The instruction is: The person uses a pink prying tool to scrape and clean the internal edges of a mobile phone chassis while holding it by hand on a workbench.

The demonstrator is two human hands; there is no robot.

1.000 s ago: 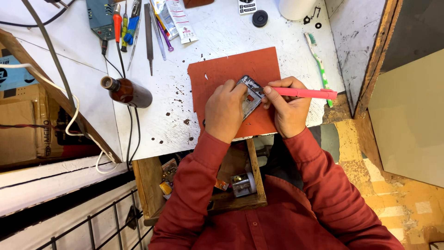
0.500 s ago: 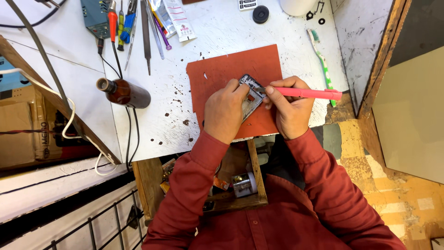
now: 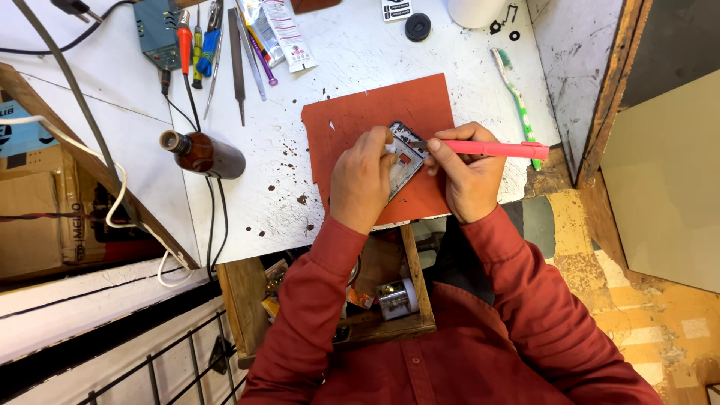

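In the middle of the frame I see my left hand holding one opened phone on one red mat. My right hand grips one pink tool, its tip on the phone. At the upper left lie one brown bottle and two screwdrivers.

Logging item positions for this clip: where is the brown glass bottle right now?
In the head view the brown glass bottle lies on its side on the white bench, left of the red mat, below the screwdrivers.
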